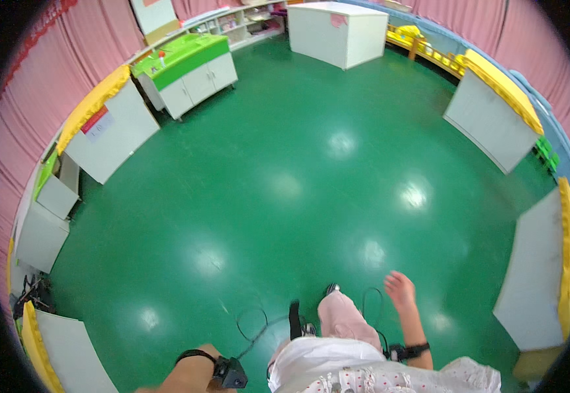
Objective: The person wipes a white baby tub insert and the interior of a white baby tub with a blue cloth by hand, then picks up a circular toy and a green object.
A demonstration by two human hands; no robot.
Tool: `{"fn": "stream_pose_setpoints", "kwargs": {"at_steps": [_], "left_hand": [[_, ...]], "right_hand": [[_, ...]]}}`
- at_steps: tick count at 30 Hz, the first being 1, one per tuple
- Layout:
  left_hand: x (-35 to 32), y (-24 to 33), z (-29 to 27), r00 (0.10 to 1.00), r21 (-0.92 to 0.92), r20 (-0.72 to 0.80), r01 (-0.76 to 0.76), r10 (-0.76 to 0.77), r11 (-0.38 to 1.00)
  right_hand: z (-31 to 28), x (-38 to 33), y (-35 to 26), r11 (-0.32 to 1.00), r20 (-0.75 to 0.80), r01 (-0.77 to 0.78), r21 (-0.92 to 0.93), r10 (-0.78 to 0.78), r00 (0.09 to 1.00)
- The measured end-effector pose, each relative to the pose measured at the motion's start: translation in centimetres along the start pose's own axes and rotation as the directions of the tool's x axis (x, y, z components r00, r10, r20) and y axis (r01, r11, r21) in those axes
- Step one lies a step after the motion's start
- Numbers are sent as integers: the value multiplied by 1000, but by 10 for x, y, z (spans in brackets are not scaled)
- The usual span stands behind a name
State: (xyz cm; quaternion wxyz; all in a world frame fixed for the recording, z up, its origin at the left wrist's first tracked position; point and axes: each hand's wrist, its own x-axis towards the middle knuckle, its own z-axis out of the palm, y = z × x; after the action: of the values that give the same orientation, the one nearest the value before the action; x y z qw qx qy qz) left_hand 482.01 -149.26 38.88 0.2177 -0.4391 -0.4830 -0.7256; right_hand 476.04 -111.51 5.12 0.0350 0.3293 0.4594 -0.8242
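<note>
My right hand (399, 289) is raised over the green floor, its fingers loosely curled together and slightly blurred. Nothing shows in it, and it touches nothing. A black strap with a small device (408, 352) circles that wrist. My left arm (190, 374) comes in at the lower edge, wearing another black strap with a boxy black camera (230, 373). The fingers of the left hand are hidden, so what they do cannot be made out. Below me show pink trousers (345, 319), a white top (324, 363) and a dark shoe (332, 288) on the floor.
Shiny green floor (285, 190) spreads ahead. Around it stand a green-topped sink cabinet (196, 82), a white counter (317, 39), and low white partitions with yellow covers (494, 111) on both sides. Thin black cables (252, 337) hang near my legs. Pink curtains (69, 59) line the walls.
</note>
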Motion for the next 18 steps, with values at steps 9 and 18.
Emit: {"fn": "stream_pose_setpoints", "kwargs": {"at_steps": [9, 18], "left_hand": [[3, -304, -230, 423, -21, -655, 818, -626, 575], [89, -435, -371, 181, -101, -935, 689, -306, 718]], "right_hand": [[92, 251, -124, 979, -66, -34, 199, 48, 997], [502, 465, -224, 982, 575, -87, -169, 170, 800]]}}
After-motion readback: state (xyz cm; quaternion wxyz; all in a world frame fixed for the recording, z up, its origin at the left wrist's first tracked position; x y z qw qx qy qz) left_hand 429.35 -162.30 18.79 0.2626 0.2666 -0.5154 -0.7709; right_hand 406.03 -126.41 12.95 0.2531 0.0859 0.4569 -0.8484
